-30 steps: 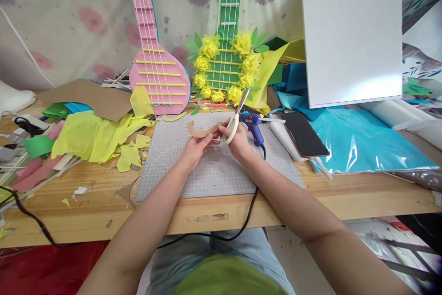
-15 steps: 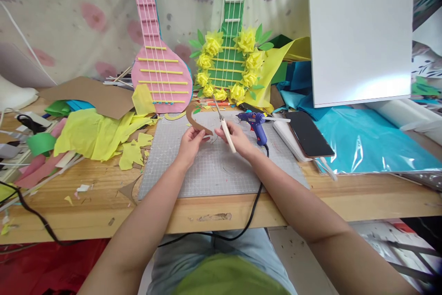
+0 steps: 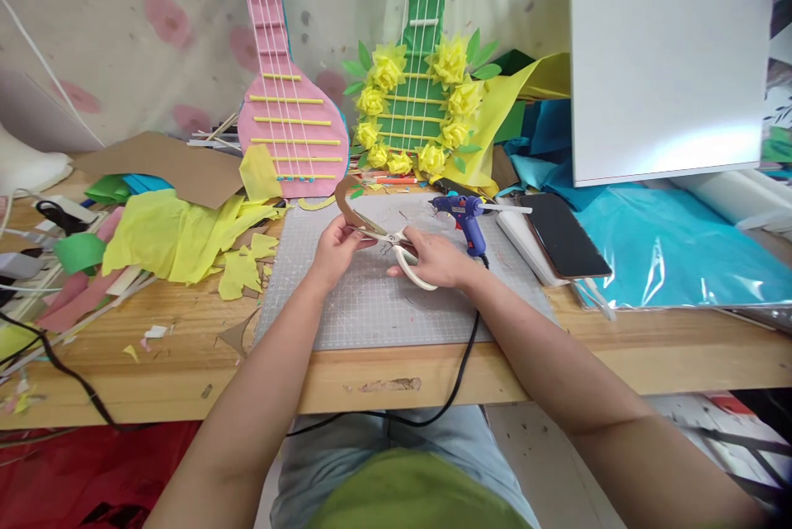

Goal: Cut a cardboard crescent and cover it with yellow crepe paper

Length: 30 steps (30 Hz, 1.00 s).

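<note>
Pinching a strip (image 3: pixel 347 209) between fingers (image 3: pixel 354 241) of left hand (image 3: pixel 332 255); at its four o'clock, gripping scissors (image 3: pixel 394 239) in right hand (image 3: pixel 440 259). As for the strip: brown, narrow, hooked toward twelve.

Scissors (image 3: pixel 394 239) now at the cardboard strip (image 3: pixel 353 214)

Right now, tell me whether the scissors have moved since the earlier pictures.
Yes. Judged against the glue gun, the scissors have swung leftward and now point at the brown strip.
</note>
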{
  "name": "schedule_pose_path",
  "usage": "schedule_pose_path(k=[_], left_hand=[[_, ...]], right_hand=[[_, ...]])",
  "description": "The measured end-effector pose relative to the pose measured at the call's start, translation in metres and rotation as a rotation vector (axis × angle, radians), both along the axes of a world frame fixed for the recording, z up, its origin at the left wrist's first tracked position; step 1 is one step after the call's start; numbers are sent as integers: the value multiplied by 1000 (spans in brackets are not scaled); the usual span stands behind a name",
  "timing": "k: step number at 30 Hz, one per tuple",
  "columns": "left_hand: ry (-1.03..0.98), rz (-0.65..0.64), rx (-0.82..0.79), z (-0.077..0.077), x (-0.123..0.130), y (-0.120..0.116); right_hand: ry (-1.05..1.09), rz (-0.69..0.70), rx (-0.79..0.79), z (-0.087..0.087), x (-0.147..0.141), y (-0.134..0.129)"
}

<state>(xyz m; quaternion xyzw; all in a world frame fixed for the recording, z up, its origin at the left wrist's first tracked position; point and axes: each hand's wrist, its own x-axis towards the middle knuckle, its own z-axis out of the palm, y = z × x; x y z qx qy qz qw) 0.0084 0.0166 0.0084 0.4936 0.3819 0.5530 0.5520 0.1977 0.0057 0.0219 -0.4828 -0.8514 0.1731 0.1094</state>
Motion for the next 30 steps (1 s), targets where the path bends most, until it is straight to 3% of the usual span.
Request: schedule_pose_path(k=[30], left_hand=[[-28, -1, -134, -1, -1, -1]], right_hand=[[-23, -81, -8, 1, -7, -2]])
